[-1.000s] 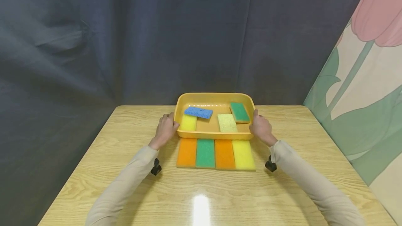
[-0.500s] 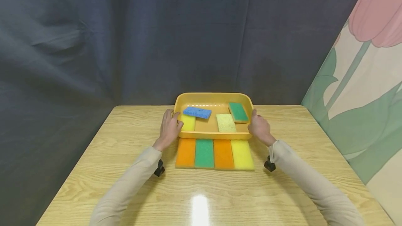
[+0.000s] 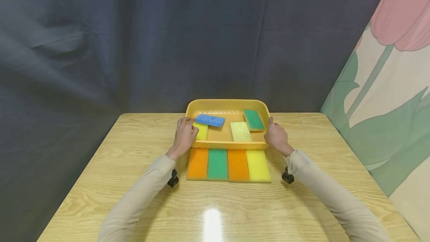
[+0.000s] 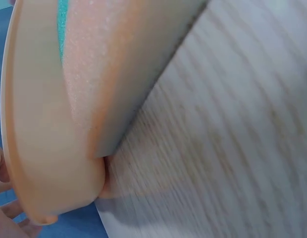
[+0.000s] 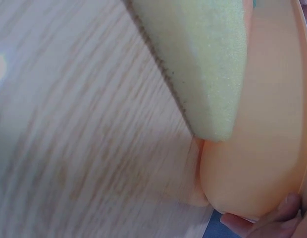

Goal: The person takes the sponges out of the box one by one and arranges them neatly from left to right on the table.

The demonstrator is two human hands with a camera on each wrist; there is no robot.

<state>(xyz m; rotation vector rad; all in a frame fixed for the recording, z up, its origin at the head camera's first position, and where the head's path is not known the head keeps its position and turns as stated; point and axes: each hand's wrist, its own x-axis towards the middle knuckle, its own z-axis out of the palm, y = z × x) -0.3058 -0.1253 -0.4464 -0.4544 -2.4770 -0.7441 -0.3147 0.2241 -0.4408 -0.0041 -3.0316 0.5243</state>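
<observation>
A yellow tray (image 3: 228, 145) lies towards the back of the table. Its right end is held by my right hand (image 3: 277, 136), thumb up along the rim; in the right wrist view, fingers (image 5: 272, 218) wrap the tray's outer side. My left hand (image 3: 183, 136) reaches over the left rim, fingers loosely bent and spread, tips close to a blue sponge (image 3: 210, 120) and a yellow sponge (image 3: 202, 132). The blue one rests partly on the yellow one. Further right in the tray are a pale yellow sponge (image 3: 240, 132) and a green-topped sponge (image 3: 254, 120), overlapping.
Before the tray's front wall, sponges lie side by side in a row: orange (image 3: 197, 164), green (image 3: 217, 164), orange (image 3: 238, 165) and yellow (image 3: 258, 166). A dark curtain (image 3: 201, 40) hangs behind the wooden table (image 3: 151, 204). A flower-patterned wall (image 3: 386, 122) stands at the right.
My left hand has let go of the tray's left end and moved right over the rim, towards the blue and yellow sponges. My right hand keeps its hold; the view has shifted slightly.
</observation>
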